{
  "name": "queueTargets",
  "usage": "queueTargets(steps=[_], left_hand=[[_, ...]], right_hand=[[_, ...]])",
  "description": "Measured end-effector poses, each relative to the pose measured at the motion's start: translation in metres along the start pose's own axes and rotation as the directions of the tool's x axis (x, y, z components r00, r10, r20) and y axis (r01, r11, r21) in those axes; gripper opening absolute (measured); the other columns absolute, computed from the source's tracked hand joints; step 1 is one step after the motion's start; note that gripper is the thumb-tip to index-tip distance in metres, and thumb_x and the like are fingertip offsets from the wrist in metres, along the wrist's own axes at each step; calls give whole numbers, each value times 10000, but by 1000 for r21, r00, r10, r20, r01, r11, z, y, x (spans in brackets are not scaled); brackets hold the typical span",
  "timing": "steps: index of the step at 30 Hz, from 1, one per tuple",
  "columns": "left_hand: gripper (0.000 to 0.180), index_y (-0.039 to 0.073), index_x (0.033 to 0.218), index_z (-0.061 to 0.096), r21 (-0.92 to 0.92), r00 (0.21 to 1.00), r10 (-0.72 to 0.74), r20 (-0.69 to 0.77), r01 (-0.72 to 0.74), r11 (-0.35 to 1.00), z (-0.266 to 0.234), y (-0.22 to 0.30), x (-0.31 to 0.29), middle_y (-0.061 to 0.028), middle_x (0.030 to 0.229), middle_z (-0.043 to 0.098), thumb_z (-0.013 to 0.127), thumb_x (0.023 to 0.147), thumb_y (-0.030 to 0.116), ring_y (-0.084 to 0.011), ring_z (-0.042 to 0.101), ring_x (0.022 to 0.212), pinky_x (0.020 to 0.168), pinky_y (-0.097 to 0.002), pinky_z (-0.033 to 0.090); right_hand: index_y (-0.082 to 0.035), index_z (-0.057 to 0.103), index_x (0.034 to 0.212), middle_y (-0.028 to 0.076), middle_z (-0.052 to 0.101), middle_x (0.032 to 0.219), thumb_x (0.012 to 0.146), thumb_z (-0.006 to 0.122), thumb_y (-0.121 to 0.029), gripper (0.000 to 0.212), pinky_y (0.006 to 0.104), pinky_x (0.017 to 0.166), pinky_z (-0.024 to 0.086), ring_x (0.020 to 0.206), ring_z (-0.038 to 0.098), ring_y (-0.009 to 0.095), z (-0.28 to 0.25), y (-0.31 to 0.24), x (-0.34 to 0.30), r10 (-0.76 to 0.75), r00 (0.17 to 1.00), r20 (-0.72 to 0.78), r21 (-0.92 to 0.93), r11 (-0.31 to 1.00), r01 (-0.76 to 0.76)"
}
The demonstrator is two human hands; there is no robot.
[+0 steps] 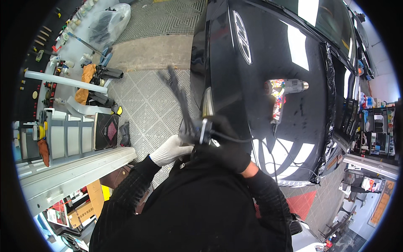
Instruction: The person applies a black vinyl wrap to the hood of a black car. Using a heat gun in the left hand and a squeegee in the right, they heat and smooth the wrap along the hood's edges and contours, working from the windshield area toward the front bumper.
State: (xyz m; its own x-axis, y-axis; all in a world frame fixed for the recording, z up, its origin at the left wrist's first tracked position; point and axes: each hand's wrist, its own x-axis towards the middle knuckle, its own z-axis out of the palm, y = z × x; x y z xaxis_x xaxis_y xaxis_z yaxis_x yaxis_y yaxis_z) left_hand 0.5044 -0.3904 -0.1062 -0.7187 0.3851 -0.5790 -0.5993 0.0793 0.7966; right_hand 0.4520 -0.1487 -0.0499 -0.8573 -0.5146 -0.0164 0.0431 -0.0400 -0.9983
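Observation:
In front of my body, my left hand [168,151] wears a white knit glove. Its fingers close against a dark bundle whose kind I cannot make out. My right hand [228,153], in a black glove, is beside it; motion blur and the dark background hide its fingers. A long dark strip [182,98], smeared by motion, reaches up and away from the hands. Close to the right hand is a small dark object with a pale edge [204,131], and a thin black cable [233,139] runs rightward from it.
A black car [260,54] fills the right side. On its panel lies a grey heat gun [289,86] with a colourful handle and a cord. Black film [329,92] hangs loosely along the panel's edge. Left are a tool wall, a cart [69,134] and a white beam [79,176].

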Motion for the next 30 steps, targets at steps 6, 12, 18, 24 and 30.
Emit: queueTargets(steps=[6,12,18,24,30], left_hand=[[214,24,1106,753,-270,999,31,-16,-35,962,6,5,-2,19,898,703,776,1034,223,-44,624,761,636,-224,486],[211,-37,1098,749,172,989,130,65,-140,975,4,14,7,-23,936,735,757,1018,159,-76,656,830,734,-249,531],[203,-30,1085,759,318,993,49,109,-82,945,5,41,2,-61,955,757,725,974,136,-98,689,883,776,-272,563],[192,-17,1130,717,280,951,-28,308,-63,958,8,41,7,-28,1011,711,648,1016,122,-115,668,966,871,-300,550],[583,-40,1436,617,240,891,-112,440,3,971,0,41,-4,-145,1347,652,692,1006,348,-232,638,1218,1081,-386,507]], right_hand=[[-33,563,1459,146,671,1331,871,875,-219,691,416,1049,556,1231,694,286,-1,1,-33,251,952,173,-142,963,-229],[-64,546,1501,203,749,1227,938,820,-236,649,445,951,582,1101,758,372,-7,-17,-45,191,941,279,-537,843,-12],[-82,693,1254,198,741,1036,949,747,-216,338,518,851,574,1016,755,379,5,-29,-48,98,934,344,-720,666,195],[-106,717,1027,149,724,919,926,750,-223,158,503,742,573,851,751,365,6,-24,-60,-101,972,211,-823,518,232],[-88,752,1044,162,734,926,922,762,-225,183,474,770,583,823,740,375,-5,-6,-62,24,981,192,-659,744,111]])
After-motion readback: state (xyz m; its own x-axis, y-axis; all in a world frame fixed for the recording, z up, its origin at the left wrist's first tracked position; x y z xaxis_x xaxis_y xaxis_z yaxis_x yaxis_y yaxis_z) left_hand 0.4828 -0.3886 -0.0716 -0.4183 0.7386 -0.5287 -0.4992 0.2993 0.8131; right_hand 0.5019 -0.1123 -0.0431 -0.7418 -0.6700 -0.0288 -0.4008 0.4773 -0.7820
